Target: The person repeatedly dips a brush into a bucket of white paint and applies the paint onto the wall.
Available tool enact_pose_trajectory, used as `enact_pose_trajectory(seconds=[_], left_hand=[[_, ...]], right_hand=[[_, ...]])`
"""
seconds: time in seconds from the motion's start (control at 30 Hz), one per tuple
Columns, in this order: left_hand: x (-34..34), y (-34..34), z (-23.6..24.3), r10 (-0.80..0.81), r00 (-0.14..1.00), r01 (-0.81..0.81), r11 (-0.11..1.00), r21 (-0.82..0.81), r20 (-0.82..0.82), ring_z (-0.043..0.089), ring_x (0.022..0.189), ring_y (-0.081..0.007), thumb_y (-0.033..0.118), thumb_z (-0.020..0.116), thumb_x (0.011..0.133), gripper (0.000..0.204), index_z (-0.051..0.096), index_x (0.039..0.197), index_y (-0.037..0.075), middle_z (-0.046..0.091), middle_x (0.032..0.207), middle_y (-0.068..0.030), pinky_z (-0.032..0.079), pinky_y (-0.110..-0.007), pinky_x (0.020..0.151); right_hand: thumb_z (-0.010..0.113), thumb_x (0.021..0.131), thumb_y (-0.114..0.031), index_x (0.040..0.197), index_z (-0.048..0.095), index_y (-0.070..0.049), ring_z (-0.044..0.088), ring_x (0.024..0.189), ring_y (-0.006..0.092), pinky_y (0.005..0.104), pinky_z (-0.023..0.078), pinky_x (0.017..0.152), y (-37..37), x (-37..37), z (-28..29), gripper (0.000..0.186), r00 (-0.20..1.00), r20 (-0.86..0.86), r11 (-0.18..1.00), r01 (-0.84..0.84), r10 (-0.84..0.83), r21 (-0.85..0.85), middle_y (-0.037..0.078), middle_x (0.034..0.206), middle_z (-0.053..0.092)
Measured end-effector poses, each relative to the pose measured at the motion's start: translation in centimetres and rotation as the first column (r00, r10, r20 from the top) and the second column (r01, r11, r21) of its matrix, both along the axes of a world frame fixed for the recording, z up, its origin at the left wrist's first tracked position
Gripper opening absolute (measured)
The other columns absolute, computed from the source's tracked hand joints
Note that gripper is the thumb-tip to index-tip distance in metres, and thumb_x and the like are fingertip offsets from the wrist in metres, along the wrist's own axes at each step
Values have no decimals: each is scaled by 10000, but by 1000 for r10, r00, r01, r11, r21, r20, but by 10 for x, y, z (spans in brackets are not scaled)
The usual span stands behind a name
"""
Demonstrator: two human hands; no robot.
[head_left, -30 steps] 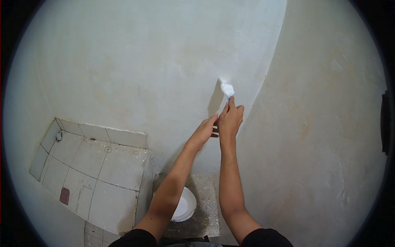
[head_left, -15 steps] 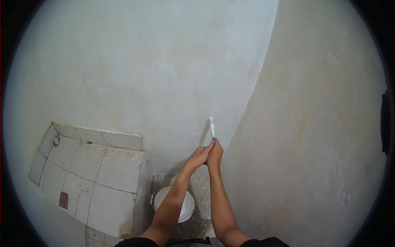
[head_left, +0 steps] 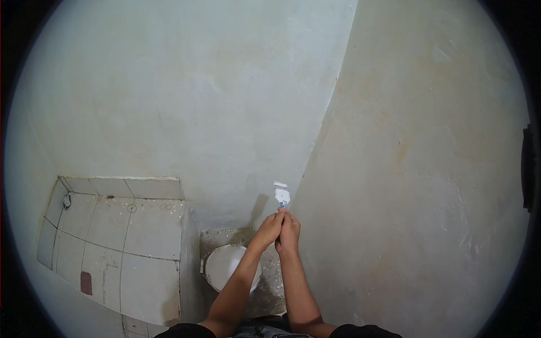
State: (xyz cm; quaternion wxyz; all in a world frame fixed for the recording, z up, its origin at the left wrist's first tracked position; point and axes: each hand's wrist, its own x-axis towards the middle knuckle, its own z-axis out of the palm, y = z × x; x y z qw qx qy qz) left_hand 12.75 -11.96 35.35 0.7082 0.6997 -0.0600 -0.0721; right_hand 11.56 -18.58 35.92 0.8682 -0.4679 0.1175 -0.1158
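My left hand (head_left: 269, 228) and my right hand (head_left: 288, 231) are closed together around the handle of a small tool with a white, paint-covered head (head_left: 282, 194), probably a brush, held in front of the pale wall (head_left: 163, 107) near the corner with the right-hand wall (head_left: 411, 186). Whether the head touches the wall is unclear; a shadow falls to its left. Below my forearms, a round white bucket (head_left: 221, 269) with whitish contents stands on a speckled grey floor (head_left: 273, 281), partly hidden by my left arm.
At the left is a tiled raised ledge or basin (head_left: 145, 275) with a reddish patch, set against the wall and bordered by low tiled sides. A dark object (head_left: 527, 166) shows at the right rim of the picture.
Both hands and the tool have moved down and to the left from higher on the wall. My left hand, earlier below the right, now lies alongside it on the handle.
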Motion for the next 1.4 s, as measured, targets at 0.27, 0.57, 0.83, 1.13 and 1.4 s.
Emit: enact_pose_trajectory(seconds=[0.27,0.57,0.83,1.13,1.4], left_hand=[[-38,68,-45,-72,962,88,995,49,-263,593,721,-171,431,425,945,512,609,986,-45,642,858,-90,466,-306,675],[-77,175,-172,442,895,-348,767,539,-52,598,839,-390,300,573,815,410,594,855,-108,607,813,-267,449,-447,775],[-121,179,-266,605,752,-319,681,659,-261,275,1284,-495,244,525,811,707,267,1312,-183,270,1338,-416,251,-467,1084],[-86,242,-352,710,641,-409,638,652,-292,373,1243,-453,317,525,828,683,327,1285,-150,367,1337,-332,292,-485,1054],[-95,188,-295,688,725,-567,595,570,3,587,840,-477,257,510,880,341,607,888,-70,606,852,-314,455,-505,753]], right_hand=[[527,921,-178,879,581,-27,437,500,86,247,347,441,13,-29,-44,166,964,-240,990,-88,112,110,-28,629,472],[518,888,-155,891,567,2,317,419,61,238,254,385,59,-62,-101,164,897,-426,992,-92,121,89,-34,576,405],[515,881,-150,886,568,29,284,394,53,233,231,361,89,-100,-161,187,795,-571,972,-233,205,24,-36,578,406],[526,880,-157,854,564,36,320,382,65,232,243,338,113,-134,-193,198,723,-635,922,-384,273,-41,-9,586,440],[500,870,-161,818,523,-10,326,388,72,242,245,331,84,-127,-218,161,676,-713,881,-436,185,-185,4,596,448]])
